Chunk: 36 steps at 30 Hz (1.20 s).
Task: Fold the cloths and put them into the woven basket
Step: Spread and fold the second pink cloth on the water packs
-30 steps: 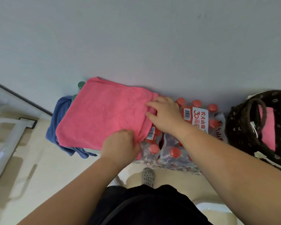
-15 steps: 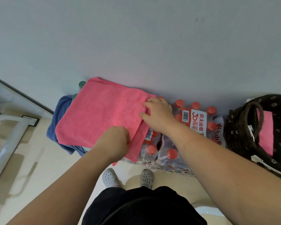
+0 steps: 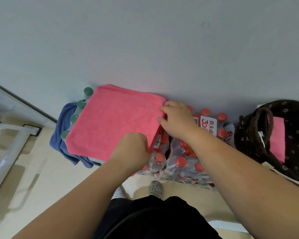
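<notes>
A pink cloth [image 3: 114,118] lies flat on top of packs of bottles by the wall. My left hand [image 3: 131,149] grips its near right corner with curled fingers. At the far right edge of the cloth, my right hand [image 3: 176,118] pinches the fabric. A blue cloth [image 3: 62,135] lies crumpled under and to the left of the pink one. The dark woven basket [image 3: 248,135] with a loop handle stands at the right and holds a folded pink cloth [image 3: 277,138].
Shrink-wrapped packs of red-capped bottles [image 3: 179,159] stand between the pink cloth and the basket. Green-capped bottles [image 3: 79,107] show at the cloth's left edge. A white metal frame [image 3: 5,144] stands on the floor at the left. My feet [image 3: 155,188] are below.
Both hands moved slightly left with the right edge of the pink cloth, and the edge hanging over the bottles was drawn up.
</notes>
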{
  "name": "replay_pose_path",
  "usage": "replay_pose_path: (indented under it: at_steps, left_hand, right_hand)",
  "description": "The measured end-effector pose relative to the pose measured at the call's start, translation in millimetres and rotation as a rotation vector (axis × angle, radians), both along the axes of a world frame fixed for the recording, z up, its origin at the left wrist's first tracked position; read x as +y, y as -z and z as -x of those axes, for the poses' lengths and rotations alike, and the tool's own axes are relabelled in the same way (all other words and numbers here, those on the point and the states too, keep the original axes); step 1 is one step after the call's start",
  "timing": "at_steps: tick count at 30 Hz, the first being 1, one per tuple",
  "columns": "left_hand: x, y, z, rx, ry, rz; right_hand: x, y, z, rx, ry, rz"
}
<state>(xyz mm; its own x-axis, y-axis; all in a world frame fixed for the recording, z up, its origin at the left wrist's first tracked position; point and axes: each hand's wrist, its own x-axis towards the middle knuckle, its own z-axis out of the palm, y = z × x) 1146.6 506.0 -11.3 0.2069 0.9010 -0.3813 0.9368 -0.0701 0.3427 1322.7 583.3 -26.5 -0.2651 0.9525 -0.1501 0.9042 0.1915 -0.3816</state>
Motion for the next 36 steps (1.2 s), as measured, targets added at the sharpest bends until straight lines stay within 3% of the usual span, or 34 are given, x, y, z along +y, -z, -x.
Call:
replay_pose_path:
  at_steps: [4, 14, 17, 21, 28, 36]
  left_hand:
    - [-7, 17, -5, -0.049, -0.061, 0.039]
    - [15, -3, 45, -0.051, -0.165, -0.132]
    - [38, -10, 75, -0.039, -0.196, -0.243]
    - [81, -11, 112, 0.017, -0.240, -0.321]
    - [165, 12, 159, -0.016, -0.321, -0.240]
    - [192, 29, 164, 0.068, -0.197, -0.290]
  right_hand:
    - [-7, 14, 0, -0.064, -0.023, 0.103]
    - [2, 20, 5, 0.144, 0.272, 0.000]
    - [14, 20, 12, 0.086, 0.383, -0.091]
    - [31, 24, 25, 0.019, 0.488, -0.059]
    - [44, 35, 40, -0.016, 0.611, -0.003]
    - [49, 26, 43, -0.043, 0.615, 0.068]
